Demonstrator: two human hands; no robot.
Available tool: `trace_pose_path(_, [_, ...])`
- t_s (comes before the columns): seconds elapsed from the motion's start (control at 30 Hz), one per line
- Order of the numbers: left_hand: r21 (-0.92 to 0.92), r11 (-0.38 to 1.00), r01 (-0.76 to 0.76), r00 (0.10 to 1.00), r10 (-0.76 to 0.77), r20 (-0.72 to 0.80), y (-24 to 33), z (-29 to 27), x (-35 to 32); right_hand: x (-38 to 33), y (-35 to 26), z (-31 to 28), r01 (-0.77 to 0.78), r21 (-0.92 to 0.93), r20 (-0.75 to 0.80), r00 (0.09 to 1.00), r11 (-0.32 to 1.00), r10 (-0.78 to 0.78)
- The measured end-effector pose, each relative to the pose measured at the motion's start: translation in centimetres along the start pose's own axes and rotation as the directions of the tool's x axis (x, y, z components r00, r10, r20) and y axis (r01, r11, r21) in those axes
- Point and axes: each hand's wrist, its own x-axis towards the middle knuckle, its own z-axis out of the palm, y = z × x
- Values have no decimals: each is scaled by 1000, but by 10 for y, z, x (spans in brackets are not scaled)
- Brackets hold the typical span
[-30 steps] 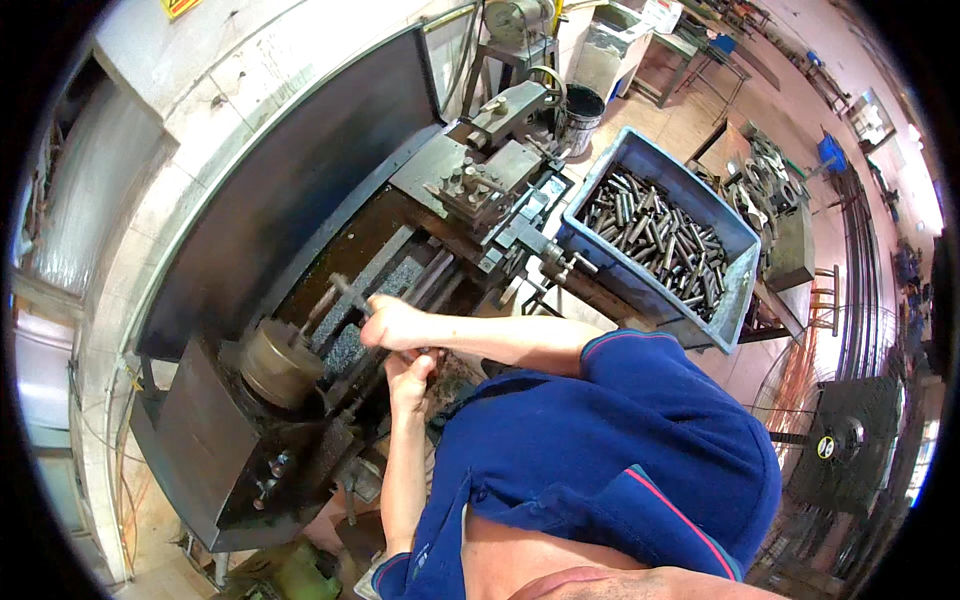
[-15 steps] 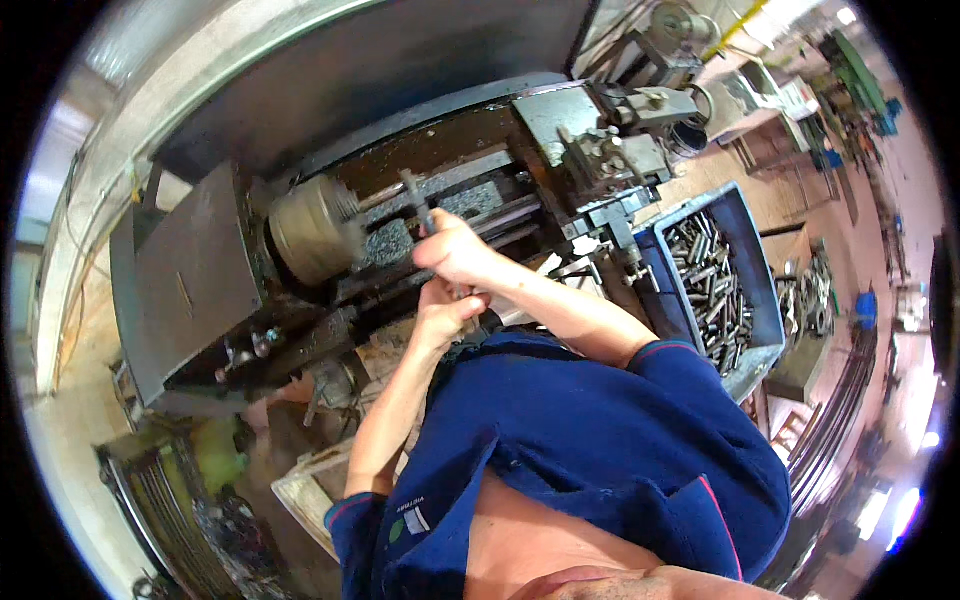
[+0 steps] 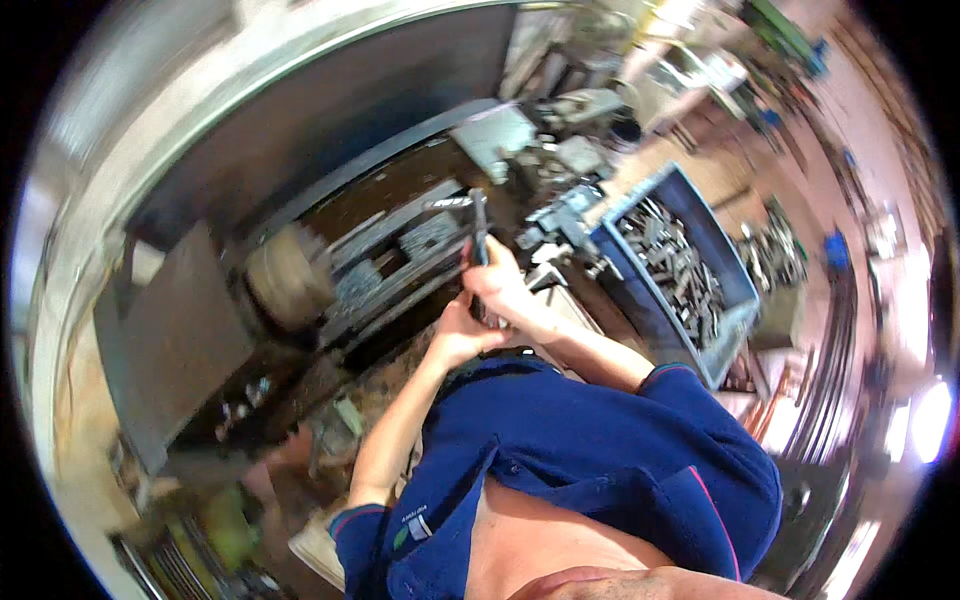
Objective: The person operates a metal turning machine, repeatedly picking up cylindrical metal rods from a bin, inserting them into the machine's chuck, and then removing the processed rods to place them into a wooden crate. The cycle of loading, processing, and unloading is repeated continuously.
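Note:
My right hand (image 3: 497, 284) is closed around a dark bar-shaped tool (image 3: 480, 238) that points away from me over the lathe bed (image 3: 400, 250). A light, narrow crosspiece (image 3: 448, 203) shows at its far end; whether it belongs to the tool, I cannot tell. Just below and to the left, my left hand (image 3: 463, 336) is closed close against the right wrist. Something dark shows between the two hands, but what the left fingers hold is hidden. The lathe chuck (image 3: 288, 275) sits to the left of both hands, apart from them.
Left of the chuck stands the lathe headstock (image 3: 170, 345). The carriage and tool post (image 3: 560, 215) lie right of my hands. A blue bin (image 3: 737, 345) filled with several metal pieces stands at my right. Behind the bed rises a dark splash guard (image 3: 330, 120); metal chips (image 3: 430, 235) lie in the bed.
Both hands have moved right, away from the chuck toward the carriage, with the dark tool in the right hand. The view has shifted and turned, so the surroundings sit differently and look blurred.

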Motion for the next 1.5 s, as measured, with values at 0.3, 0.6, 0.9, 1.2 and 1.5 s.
trace_pose_path(0.3, [632, 738, -237, 970, 217, 111, 30, 76, -21, -108, -21, -76, -20, 388, -286, 948, 921, 141])
trace_pose_path(0.6, [439, 754, -489, 862, 495, 111, 55, 128, -27, -149, 10, -190, -4, 697, -270, 925, 717, 267])
trace_pose_path(0.9, [119, 993, 3, 956, 32, -291, -31, 130, -76, -141, -9, -327, 76, 932, -137, 979, 354, 150])
trace_pose_path(1.2, [49, 999, -17, 759, 45, -650, -65, 131, -143, -174, 19, -226, -467, 738, 395, 884, 488, 248])
trace_pose_path(1.5, [-218, 970, -110, 140, -202, -969, -155, 114, -343, -210, 36, -142, -683, 367, 620, 686, 631, 381])
